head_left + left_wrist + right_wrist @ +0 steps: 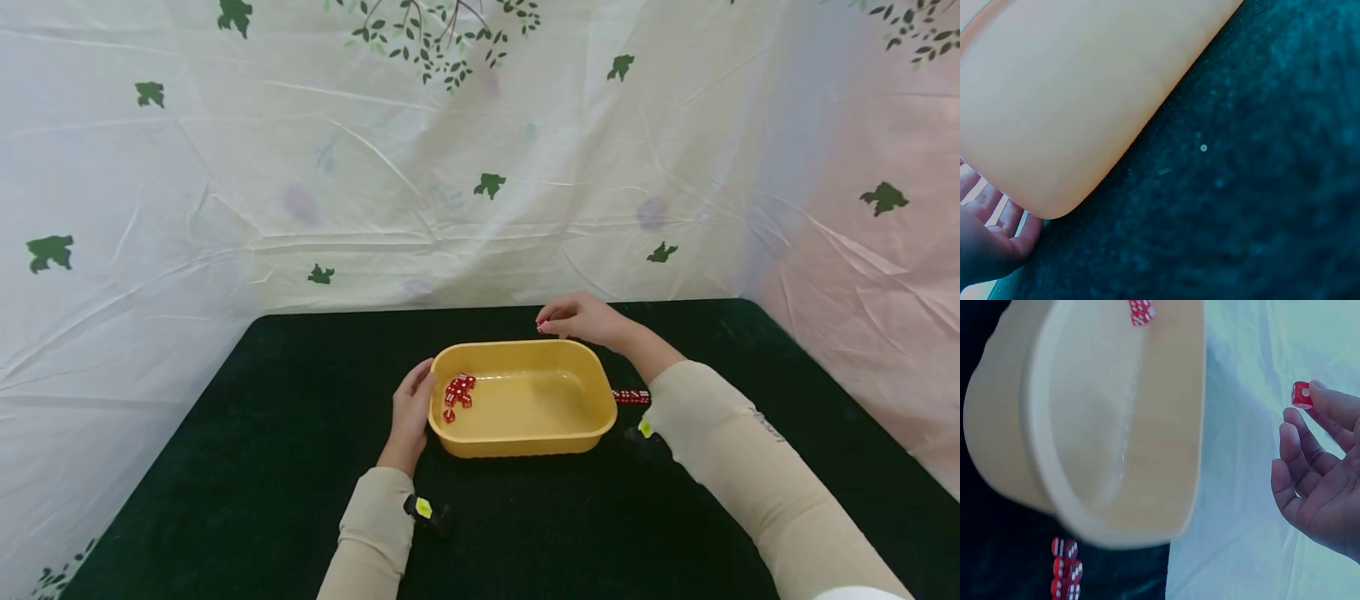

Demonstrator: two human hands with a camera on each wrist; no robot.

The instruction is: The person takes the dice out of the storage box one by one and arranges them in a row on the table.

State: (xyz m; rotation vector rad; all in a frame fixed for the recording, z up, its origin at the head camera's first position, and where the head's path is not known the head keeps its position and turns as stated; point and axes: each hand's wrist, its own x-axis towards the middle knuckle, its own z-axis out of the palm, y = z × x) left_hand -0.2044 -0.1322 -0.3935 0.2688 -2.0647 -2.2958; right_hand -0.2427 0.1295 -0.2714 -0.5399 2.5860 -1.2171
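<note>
A yellow plastic tub point(525, 442) stands on the dark table. Several red dice point(459, 390) lie in its left end. My left hand point(411, 410) rests flat against the tub's left wall, fingers fairly straight; the left wrist view shows the fingers point(988, 237) beside the tub's wall point(1072, 94). My right hand point(576, 320) hovers over the tub's far rim and pinches one red die point(542, 327) at its fingertips. In the right wrist view that die point(1301, 394) sits between thumb and forefinger of the right hand point(1325, 475), beside the tub point(1116, 425).
A short row of red dice point(632, 397) lies on the table just right of the tub, and the right wrist view shows these dice point(1066, 569) too. A pale leaf-printed sheet point(480, 167) walls in the table on three sides. Dark cloth point(247, 433) spreads around the tub.
</note>
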